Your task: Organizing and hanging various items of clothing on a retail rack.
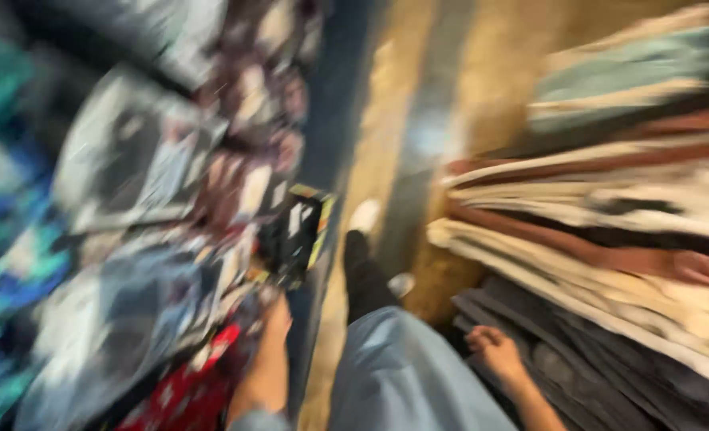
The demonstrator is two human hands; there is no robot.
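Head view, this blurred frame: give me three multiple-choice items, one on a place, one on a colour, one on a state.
1. Where does the stack of folded fabrics lie?
A. on the person's right
B. on the person's left
C. between the two hands

2. What colour is the fabric just beside the left arm, at the bottom edge?
A. yellow
B. red with pale marks
C. plain white

3. What is the state of the right hand?
A. clamped round a box
B. holding nothing, loosely curled by dark cloth
C. out of view

Answers:
1 A, the stack fills the right side of the frame.
2 B, the red fabric lies beside the left forearm.
3 B, nothing shows in its fingers; the dark folded cloth lies beside it.

The left hand reaches toward a dark box; blur hides any contact.
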